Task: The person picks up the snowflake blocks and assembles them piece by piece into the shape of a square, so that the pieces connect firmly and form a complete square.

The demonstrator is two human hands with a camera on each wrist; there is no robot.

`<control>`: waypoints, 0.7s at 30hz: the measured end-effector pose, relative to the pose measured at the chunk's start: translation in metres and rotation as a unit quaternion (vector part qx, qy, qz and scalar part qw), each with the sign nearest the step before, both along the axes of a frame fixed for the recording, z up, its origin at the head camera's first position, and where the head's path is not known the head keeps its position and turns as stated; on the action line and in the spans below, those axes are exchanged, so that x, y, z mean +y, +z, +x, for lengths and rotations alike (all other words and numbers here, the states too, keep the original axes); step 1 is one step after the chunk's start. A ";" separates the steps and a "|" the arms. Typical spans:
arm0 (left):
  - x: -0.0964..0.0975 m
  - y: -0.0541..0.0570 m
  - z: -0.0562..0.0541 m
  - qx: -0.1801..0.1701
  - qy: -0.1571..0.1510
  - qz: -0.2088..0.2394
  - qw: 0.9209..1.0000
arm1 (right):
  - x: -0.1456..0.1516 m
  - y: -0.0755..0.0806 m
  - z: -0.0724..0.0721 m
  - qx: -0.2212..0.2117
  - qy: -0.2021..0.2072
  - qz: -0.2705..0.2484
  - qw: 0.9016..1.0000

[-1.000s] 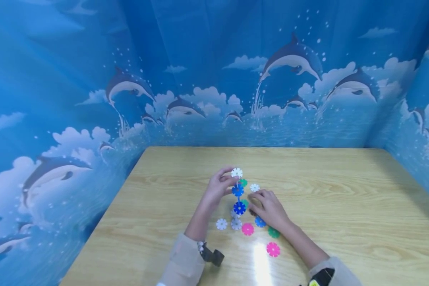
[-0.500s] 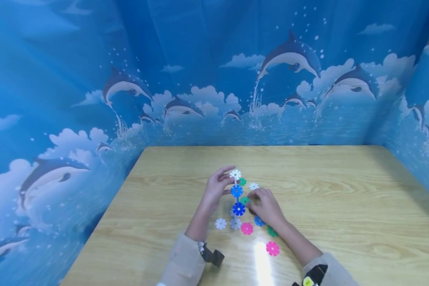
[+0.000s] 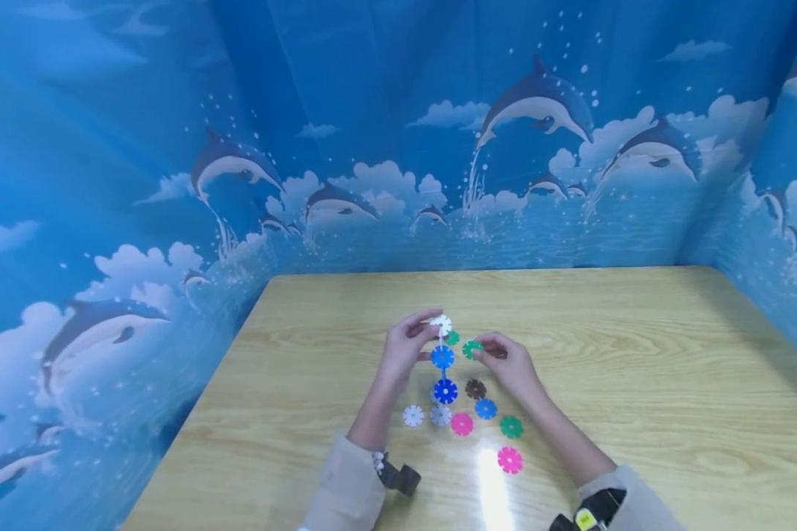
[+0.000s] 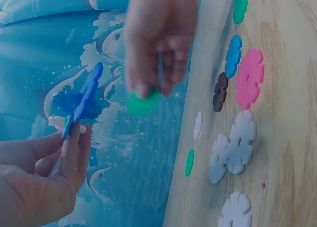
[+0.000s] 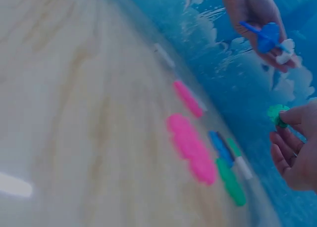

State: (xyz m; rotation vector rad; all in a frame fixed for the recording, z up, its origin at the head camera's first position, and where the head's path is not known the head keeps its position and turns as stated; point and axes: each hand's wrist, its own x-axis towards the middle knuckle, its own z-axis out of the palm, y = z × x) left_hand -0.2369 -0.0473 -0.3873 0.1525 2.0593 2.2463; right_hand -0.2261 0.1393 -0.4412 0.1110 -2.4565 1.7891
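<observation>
Left hand (image 3: 401, 352): grip nearly closed, thumb and fingers pinching the linked chain (image 3: 442, 358) near its white end.
White disc (image 3: 413, 416): flat on the bench (image 3: 292, 369).
Chain's place: raised above the bench, with white and blue discs.
Pink disc (image 3: 462, 424): on the bench, near the brown disc (image 3: 475, 389) and blue disc (image 3: 485, 408).
Green disc (image 3: 471, 349): off the bench, between the hands, apart from the chain.
Right hand (image 3: 513, 372): grip nearly closed, pinching the green disc.

My pale beige cloth left sleeve (image 3: 350, 479), a small black boxy gadget (image 3: 408, 480) at its cuff, my matching pale beige cloth right sleeve (image 3: 644, 503), a black band (image 3: 607, 503) there, a bright yellow tag (image 3: 585, 518) with tiny dark marks.
</observation>
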 end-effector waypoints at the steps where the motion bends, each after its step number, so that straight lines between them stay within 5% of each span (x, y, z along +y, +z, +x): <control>1: 0.001 0.000 0.000 0.000 -0.001 -0.004 1.000 | 0.002 0.005 0.000 0.001 -0.002 -0.011 1.000; 9: 0.008 0.003 0.007 -0.002 -0.016 -0.039 0.999 | 0.007 0.044 0.015 0.027 -0.001 -0.029 0.999; 21: 0.015 0.002 0.010 -0.003 -0.027 -0.053 0.998 | 0.001 0.045 0.019 0.105 0.008 -0.006 0.994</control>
